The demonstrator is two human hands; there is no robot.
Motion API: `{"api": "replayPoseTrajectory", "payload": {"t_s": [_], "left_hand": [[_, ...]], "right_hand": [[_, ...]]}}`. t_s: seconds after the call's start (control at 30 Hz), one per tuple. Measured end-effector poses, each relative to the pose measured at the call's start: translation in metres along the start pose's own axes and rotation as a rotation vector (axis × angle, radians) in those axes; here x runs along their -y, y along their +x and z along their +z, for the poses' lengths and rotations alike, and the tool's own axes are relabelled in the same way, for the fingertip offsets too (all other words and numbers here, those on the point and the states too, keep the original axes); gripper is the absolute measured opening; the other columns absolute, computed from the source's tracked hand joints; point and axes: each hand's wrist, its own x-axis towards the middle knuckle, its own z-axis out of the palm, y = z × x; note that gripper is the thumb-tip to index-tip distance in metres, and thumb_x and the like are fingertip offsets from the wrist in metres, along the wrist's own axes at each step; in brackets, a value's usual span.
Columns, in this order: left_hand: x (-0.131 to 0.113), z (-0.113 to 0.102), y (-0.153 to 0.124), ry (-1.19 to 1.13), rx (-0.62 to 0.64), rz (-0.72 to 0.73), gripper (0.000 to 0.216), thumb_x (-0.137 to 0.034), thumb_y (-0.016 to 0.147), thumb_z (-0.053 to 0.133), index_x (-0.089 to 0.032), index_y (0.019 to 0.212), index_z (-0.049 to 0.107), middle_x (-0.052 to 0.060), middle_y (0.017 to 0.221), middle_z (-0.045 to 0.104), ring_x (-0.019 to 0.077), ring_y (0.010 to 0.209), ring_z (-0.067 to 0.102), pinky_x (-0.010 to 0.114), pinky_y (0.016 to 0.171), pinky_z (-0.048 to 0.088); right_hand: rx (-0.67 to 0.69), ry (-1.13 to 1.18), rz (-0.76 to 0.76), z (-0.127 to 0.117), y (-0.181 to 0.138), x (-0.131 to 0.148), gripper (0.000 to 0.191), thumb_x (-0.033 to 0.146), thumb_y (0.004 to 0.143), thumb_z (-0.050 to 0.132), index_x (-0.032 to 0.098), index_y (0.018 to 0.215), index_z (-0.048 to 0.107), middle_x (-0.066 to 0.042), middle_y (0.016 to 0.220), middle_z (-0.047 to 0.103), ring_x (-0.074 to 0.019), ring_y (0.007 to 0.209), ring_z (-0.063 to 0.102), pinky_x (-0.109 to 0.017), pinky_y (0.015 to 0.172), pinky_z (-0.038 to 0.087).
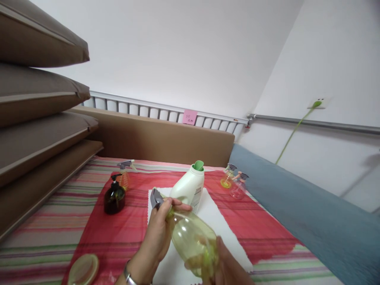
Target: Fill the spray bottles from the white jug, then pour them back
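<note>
A clear yellow spray bottle (pixel 194 233) is held tilted in front of me, its neck to the upper left. My left hand (pixel 160 227) is closed around the neck, just below the grey trigger head (pixel 155 198). At the lower right, my right hand (pixel 228 261) grips the bottle's base, its fingers partly visible through the plastic. Right behind my left fingers stands a white bottle (pixel 187 184) with a green pouring spout (pixel 198 165); its lower part is hidden. Beneath lies a white cloth (pixel 221 221).
A dark pump bottle (pixel 114 196) and an orange spray bottle (pixel 124 178) stand left. Yellow (pixel 227 180) and pink (pixel 238 190) spray bottles stand right. A round lid-like piece (pixel 83 269) lies front left on the red cloth (pixel 97 233). Stacked cushions (pixel 38 91) rise at left.
</note>
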Motion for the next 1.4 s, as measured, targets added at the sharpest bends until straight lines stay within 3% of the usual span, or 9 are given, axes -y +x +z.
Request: {"api": "replayPoseTrajectory", "payload": {"t_s": [0.17, 0.27, 0.4, 0.7, 0.8, 0.97, 1.1, 1.23, 1.4], "left_hand": [[0.001, 0.000, -0.001, 0.094, 0.011, 0.048, 0.023, -0.037, 0.083, 0.053, -0.015, 0.078, 0.056, 0.014, 0.082, 0.073, 0.0271, 0.080, 0.067, 0.041, 0.079, 0.044], [0.002, -0.002, 0.001, 0.068, -0.011, 0.041, 0.023, -0.037, 0.083, 0.053, -0.015, 0.077, 0.056, 0.013, 0.081, 0.074, 0.0264, 0.081, 0.067, 0.040, 0.080, 0.044], [0.002, -0.002, 0.002, 0.062, -0.030, 0.073, 0.024, -0.038, 0.082, 0.054, -0.015, 0.077, 0.057, 0.013, 0.081, 0.074, 0.0267, 0.083, 0.067, 0.041, 0.081, 0.044], [0.001, -0.001, 0.001, 0.117, -0.045, 0.083, 0.029, -0.043, 0.075, 0.062, -0.015, 0.075, 0.059, 0.013, 0.075, 0.074, 0.0290, 0.081, 0.068, 0.039, 0.077, 0.046], [0.002, -0.003, 0.002, 0.112, -0.037, 0.091, 0.029, -0.043, 0.075, 0.062, -0.014, 0.075, 0.058, 0.014, 0.078, 0.074, 0.0300, 0.085, 0.068, 0.041, 0.082, 0.044], [0.001, -0.002, 0.003, 0.106, -0.026, 0.065, 0.028, -0.041, 0.077, 0.059, -0.014, 0.076, 0.058, 0.015, 0.080, 0.074, 0.0293, 0.082, 0.068, 0.042, 0.080, 0.045], [-0.002, -0.003, 0.003, 0.096, -0.017, 0.056, 0.025, -0.039, 0.079, 0.058, -0.015, 0.074, 0.058, 0.014, 0.081, 0.074, 0.0284, 0.086, 0.067, 0.039, 0.079, 0.045], [-0.004, -0.005, 0.003, 0.056, 0.023, 0.022, 0.024, -0.039, 0.076, 0.060, -0.015, 0.071, 0.059, 0.014, 0.080, 0.074, 0.0280, 0.084, 0.068, 0.038, 0.078, 0.046], [-0.003, -0.007, 0.005, 0.031, 0.022, 0.018, 0.025, -0.038, 0.077, 0.059, -0.015, 0.070, 0.059, 0.012, 0.077, 0.074, 0.0269, 0.081, 0.068, 0.039, 0.081, 0.046]], "right_hand": [[0.167, 0.213, 0.273, 0.003, 0.005, 0.011, 0.089, 0.077, 0.078, 0.009, 0.007, 0.100, 0.059, -0.020, 0.073, 0.072, -0.0107, 0.035, 0.059, -0.015, 0.033, 0.040], [0.190, 0.207, 0.156, 0.010, 0.001, 0.010, 0.082, 0.078, 0.075, 0.034, 0.007, 0.109, 0.055, -0.015, 0.075, 0.072, -0.0149, 0.043, 0.064, -0.021, 0.039, 0.048], [0.156, 0.176, -0.119, 0.012, -0.005, 0.002, 0.095, 0.042, 0.059, 0.083, 0.035, 0.134, 0.024, -0.005, 0.113, 0.064, -0.0223, 0.078, 0.070, -0.027, 0.056, 0.055], [0.176, 0.242, 0.235, -0.005, 0.013, -0.009, 0.088, 0.085, 0.069, 0.029, 0.006, 0.095, 0.057, -0.016, 0.068, 0.071, -0.0159, 0.046, 0.065, -0.019, 0.043, 0.048], [0.145, 0.194, 0.179, 0.001, 0.008, -0.005, 0.090, 0.081, 0.066, 0.045, 0.007, 0.116, 0.048, -0.013, 0.074, 0.069, -0.0195, 0.053, 0.068, -0.022, 0.046, 0.049], [-0.035, 0.002, -0.236, 0.015, -0.006, -0.003, 0.125, 0.043, 0.049, 0.087, 0.038, 0.138, 0.000, -0.011, 0.124, 0.051, -0.0240, 0.076, 0.069, -0.033, 0.057, 0.054], [0.107, 0.081, 0.029, 0.014, -0.004, 0.000, 0.094, 0.069, 0.060, 0.067, 0.019, 0.131, 0.031, -0.010, 0.090, 0.069, -0.0156, 0.050, 0.065, -0.024, 0.047, 0.049], [0.145, 0.176, 0.200, 0.013, 0.008, 0.000, 0.087, 0.083, 0.072, 0.024, 0.006, 0.094, 0.059, -0.009, 0.059, 0.066, -0.0151, 0.048, 0.062, -0.024, 0.049, 0.052], [0.183, 0.133, 0.054, 0.010, 0.010, -0.008, 0.080, 0.079, 0.063, 0.052, 0.016, 0.112, 0.056, -0.007, 0.071, 0.070, -0.0156, 0.054, 0.062, -0.024, 0.050, 0.049]]}}
